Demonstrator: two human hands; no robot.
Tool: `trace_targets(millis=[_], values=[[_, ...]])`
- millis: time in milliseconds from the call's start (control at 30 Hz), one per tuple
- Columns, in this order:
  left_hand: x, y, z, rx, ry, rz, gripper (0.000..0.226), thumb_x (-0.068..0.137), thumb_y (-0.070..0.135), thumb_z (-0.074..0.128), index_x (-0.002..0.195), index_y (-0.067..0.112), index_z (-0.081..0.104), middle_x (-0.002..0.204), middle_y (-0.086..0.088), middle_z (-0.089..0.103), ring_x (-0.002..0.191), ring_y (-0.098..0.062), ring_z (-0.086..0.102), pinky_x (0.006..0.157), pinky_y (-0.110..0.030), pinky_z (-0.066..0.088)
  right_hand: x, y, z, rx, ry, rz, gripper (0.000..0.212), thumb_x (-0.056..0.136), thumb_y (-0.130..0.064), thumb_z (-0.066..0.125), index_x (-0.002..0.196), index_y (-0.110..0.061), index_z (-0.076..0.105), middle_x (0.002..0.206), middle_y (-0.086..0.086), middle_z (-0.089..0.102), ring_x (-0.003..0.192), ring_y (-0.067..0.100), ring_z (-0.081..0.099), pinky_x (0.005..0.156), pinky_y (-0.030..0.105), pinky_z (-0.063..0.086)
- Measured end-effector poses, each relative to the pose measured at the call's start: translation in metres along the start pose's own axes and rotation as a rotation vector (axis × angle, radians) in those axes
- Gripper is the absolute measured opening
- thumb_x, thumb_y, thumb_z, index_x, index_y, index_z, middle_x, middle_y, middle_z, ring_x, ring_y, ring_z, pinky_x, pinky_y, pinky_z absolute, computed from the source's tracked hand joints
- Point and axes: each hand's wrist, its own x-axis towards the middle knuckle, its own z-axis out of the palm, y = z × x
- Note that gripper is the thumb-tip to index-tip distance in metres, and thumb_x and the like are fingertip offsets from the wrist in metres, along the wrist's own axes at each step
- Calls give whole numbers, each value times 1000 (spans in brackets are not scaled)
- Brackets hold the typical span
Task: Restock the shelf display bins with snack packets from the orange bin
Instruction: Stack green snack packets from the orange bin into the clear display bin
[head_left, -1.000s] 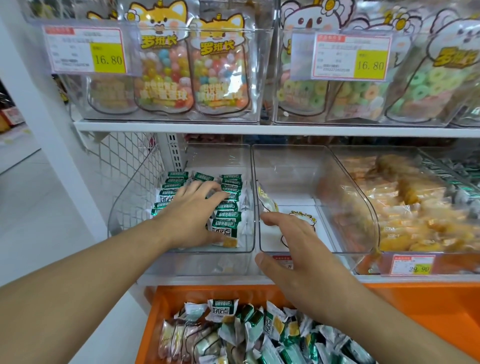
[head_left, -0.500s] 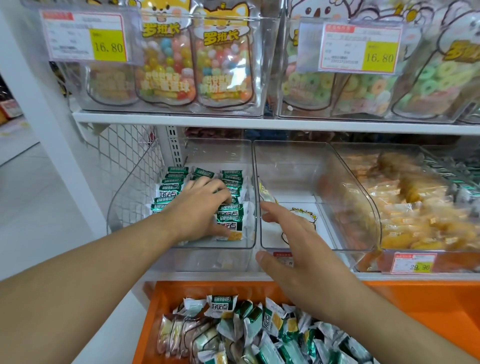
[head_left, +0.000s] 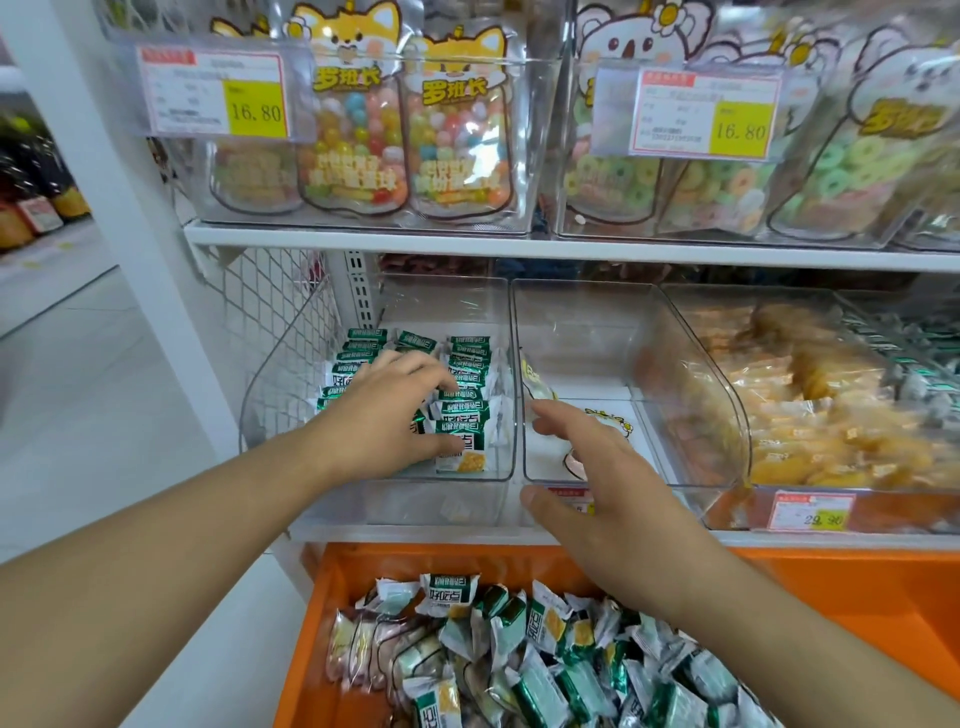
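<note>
My left hand (head_left: 387, 415) presses on the green snack packets (head_left: 462, 400) in the clear display bin (head_left: 374, 499).

The packets stand in rows running front to back under my left fingers, long sides across the bin, printed faces toward me; the front one shows a yellow panel at its lower edge. My left fingers lie spread and slightly bent over the rows, the thumb against the front packet; I can't tell whether any packet is pinched. My right hand (head_left: 597, 499) hovers just right of it, fingers loose and holding nothing, over the front lip of the nearly empty bin (head_left: 576, 332). Below both wrists, the orange bin (head_left: 332, 623) holds a loose heap of packets (head_left: 524, 660) pointing every way.
</note>
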Motion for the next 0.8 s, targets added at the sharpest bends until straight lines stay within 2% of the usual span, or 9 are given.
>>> trace_targets(millis=[133,267,367,467,567,633,700,767,800], values=[[-31,24,-4,-124,95,-32,58,86,69,67,135,41,55,145,20,47,141,-9,35,122,-46,32,-14,-5,-6,20,16,6,67,101,-43,63,156,-52,26,154,-30,36,143,-3,33,119,29,32],[-78,60,6,-294,191,-40,46,89,62,70,129,41,59,132,23,50,131,-5,41,110,-35,37,-43,-11,-8,21,34,-9,61,101,-42,64,155,-44,35,151,-25,44,139,-3,39,115,25,34],[-114,82,31,-388,165,-77,39,92,54,71,126,36,61,126,18,54,123,-7,47,104,-33,42,-69,-3,-5,-31,9,4,55,101,-38,65,151,-33,44,147,-16,50,133,3,46,112,24,38],[-148,97,64,-418,50,-179,38,96,50,69,129,33,60,124,16,54,118,-7,52,102,-33,46,-94,18,4,-76,-68,81,51,102,-37,64,149,-26,49,142,-9,54,129,9,51,107,28,43],[-183,103,104,-487,-105,-340,40,98,50,68,131,31,59,128,14,52,118,-9,56,90,-28,42,-114,48,24,-139,-166,187,48,103,-38,62,147,-23,49,139,-5,55,124,16,54,95,24,40],[-203,100,135,-498,-209,-388,38,96,52,69,128,33,59,131,13,52,122,-11,56,90,-27,42,-123,69,39,-143,-214,259,47,103,-36,63,146,-24,50,138,-1,56,122,18,55,92,26,41],[-215,96,161,-503,-331,-444,37,95,53,70,124,34,58,131,10,52,121,-14,58,89,-26,45,-128,88,57,-151,-271,307,50,101,-35,65,148,-27,49,140,0,55,124,20,57,93,28,45],[-220,93,183,-461,-491,-463,47,95,53,68,132,26,56,126,4,57,107,-15,64,78,-25,49,-130,105,77,-186,-366,327,59,100,-33,66,154,-30,42,149,3,49,126,25,59,97,32,50],[-220,93,192,-420,-571,-445,54,96,52,68,139,23,54,127,1,57,106,-15,65,80,-27,52,-130,113,88,-200,-416,333,63,99,-30,67,156,-32,39,153,5,44,128,28,58,99,35,52]])
